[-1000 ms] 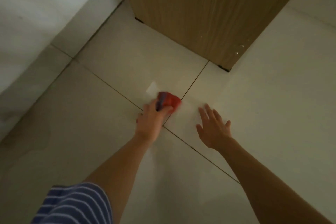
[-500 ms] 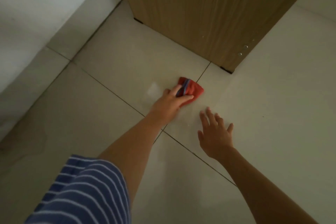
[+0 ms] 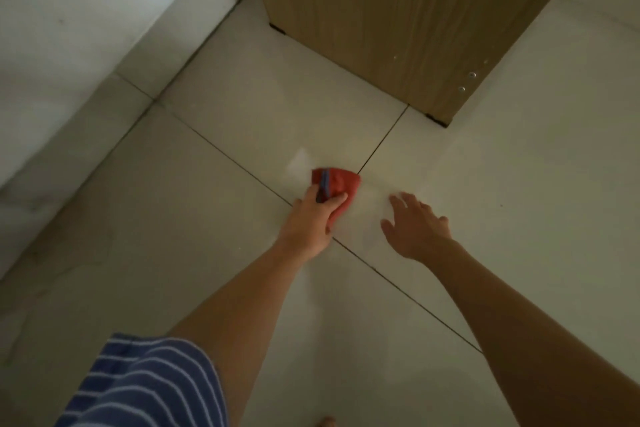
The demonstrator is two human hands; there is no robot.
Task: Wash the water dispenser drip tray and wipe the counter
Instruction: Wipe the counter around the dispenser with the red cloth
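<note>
My left hand (image 3: 311, 218) grips a folded red cloth (image 3: 337, 182) with a blue stripe and presses it onto the pale tiled floor (image 3: 225, 253), right at the crossing of the tile joints. My right hand (image 3: 417, 225) lies flat on the tile just to the right of the cloth, fingers spread and straight, holding nothing. A shiny wet patch (image 3: 299, 163) shows on the tile just beyond the cloth. No drip tray is in view.
A wooden cabinet (image 3: 398, 28) stands on small black feet at the top, its near corner about two hand-lengths beyond the cloth. A white wall (image 3: 69, 45) with a skirting runs along the left. My striped blue sleeve (image 3: 138, 385) fills the lower left.
My left hand has drawn the red cloth back toward me and leftward, from near the cabinet corner to the tile joint crossing. My right hand stays flat on the floor.
</note>
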